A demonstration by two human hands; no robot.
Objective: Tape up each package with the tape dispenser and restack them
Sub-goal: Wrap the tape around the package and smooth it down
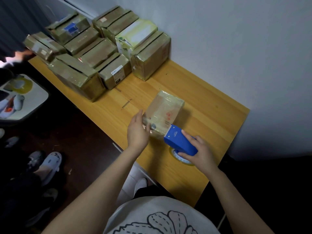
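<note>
A small tape-wrapped cardboard package [164, 112] lies on the wooden table [211, 119] in front of me. My left hand [138, 130] holds its near left corner, thumb on top. My right hand [198, 152] grips the blue tape dispenser [179, 141], index finger stretched along its top. The dispenser's toothed front edge touches the package's near right corner. The clear tape roll [183, 159] shows under the dispenser.
Several taped brown boxes [94, 53] are stacked at the table's far left end, and a white and yellow box [136, 34] lies among them against the wall [236, 48]. Slippered feet [49, 164] and a chair [22, 97] stand on the dark floor to the left.
</note>
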